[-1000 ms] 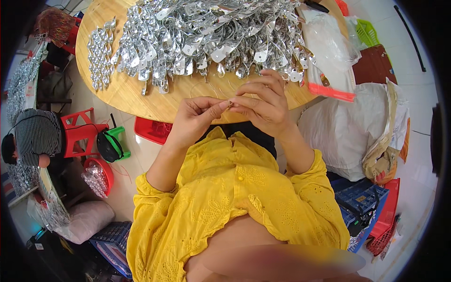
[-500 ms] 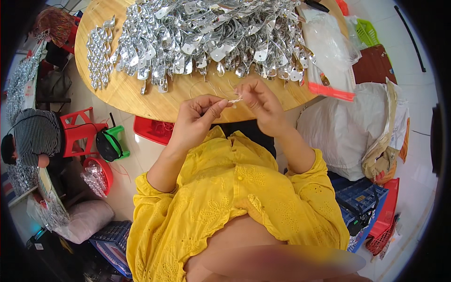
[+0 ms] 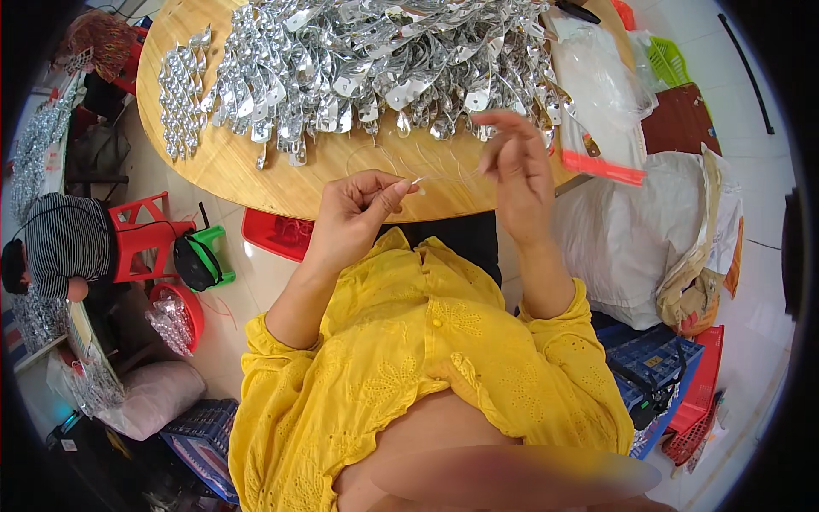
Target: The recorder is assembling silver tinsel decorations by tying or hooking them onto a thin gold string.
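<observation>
My left hand [image 3: 363, 205] is closed in a pinch on a thin, pale thread [image 3: 416, 181], whose short white end shows beyond the thumb and fingertip. To its right, my right hand [image 3: 519, 175] is raised over the table's near edge, slightly blurred, with the index finger stretched out and the others loosely bent. I make out nothing in its fingers. Fine clear strands [image 3: 397, 158] loop over the wood between the hands and a large heap of twisted silver strips [image 3: 375, 77]. Several more silver spirals [image 3: 181, 102] lie in neat rows at the left.
The round wooden table [image 3: 247, 183] spans the far side. Clear plastic bags [image 3: 597, 77] and a red strip [image 3: 603, 167] lie at its right. A big white sack [image 3: 614, 247] stands beside it. At left, a person in stripes [image 3: 68, 243] sits near a red stool [image 3: 141, 239].
My right hand has moved right, away from the left hand, and its fingers have spread. The left hand keeps its pinch on the thread in nearly the same place.
</observation>
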`<state>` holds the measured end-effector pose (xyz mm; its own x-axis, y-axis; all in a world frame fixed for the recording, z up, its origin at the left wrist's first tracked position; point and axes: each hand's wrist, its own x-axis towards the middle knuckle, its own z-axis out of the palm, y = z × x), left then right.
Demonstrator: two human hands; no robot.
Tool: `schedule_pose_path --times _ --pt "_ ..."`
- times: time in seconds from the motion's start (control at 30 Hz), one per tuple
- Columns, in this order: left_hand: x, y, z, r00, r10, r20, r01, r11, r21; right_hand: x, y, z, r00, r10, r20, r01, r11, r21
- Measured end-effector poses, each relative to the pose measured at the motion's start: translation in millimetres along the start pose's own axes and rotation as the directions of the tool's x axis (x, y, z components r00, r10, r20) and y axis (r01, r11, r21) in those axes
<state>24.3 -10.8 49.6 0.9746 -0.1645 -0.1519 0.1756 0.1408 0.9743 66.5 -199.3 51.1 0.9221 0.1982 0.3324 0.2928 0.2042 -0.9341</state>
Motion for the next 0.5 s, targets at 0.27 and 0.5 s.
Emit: schedule_pose_path --times 0.27,0.5 --pt "-2 3 0 1.0 0.009 -0.003 -0.009 1.0 -0.025 -3 -5 16 0.818 0.408 0.406 -0.395 0.911 -0.12" --pt "-4 8 -4 0.999 0.013 -0.051 -0.014 1.0 -0.024 3 6 -4 0.996 -0.011 0.088 0.044 0.922 -0.384"
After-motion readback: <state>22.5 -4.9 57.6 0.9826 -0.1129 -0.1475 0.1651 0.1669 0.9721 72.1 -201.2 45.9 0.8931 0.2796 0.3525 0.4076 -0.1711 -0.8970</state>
